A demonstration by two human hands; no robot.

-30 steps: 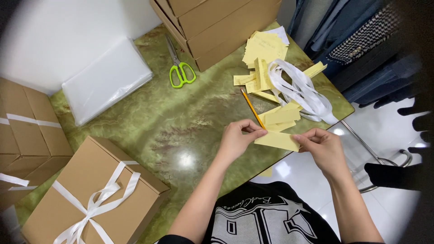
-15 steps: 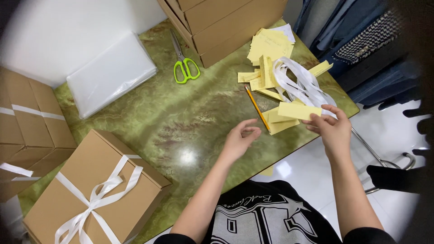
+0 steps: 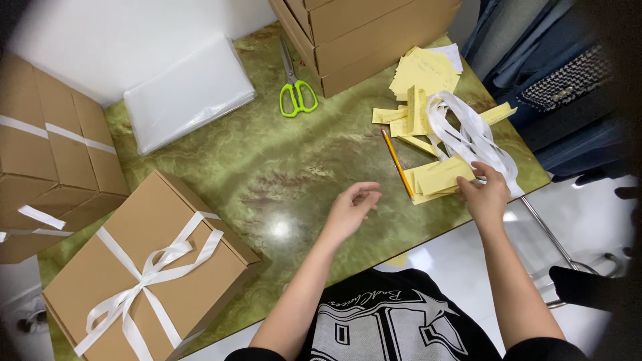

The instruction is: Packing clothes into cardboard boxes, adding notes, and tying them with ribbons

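Yellow paper slips (image 3: 438, 177) are pinned flat by the right hand (image 3: 487, 195), fingers pressed on them; at nine o'clock, the left hand (image 3: 349, 212) hovers, fingers loosely spread, empty, above the green surface (image 3: 281, 174).

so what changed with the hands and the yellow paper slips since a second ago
Both hands held a yellow paper slip together. The left hand let go and now hovers empty over the green marble table. The right hand carried it right, onto the pile by the white ribbon. Scissors, pencil and boxes stayed put.
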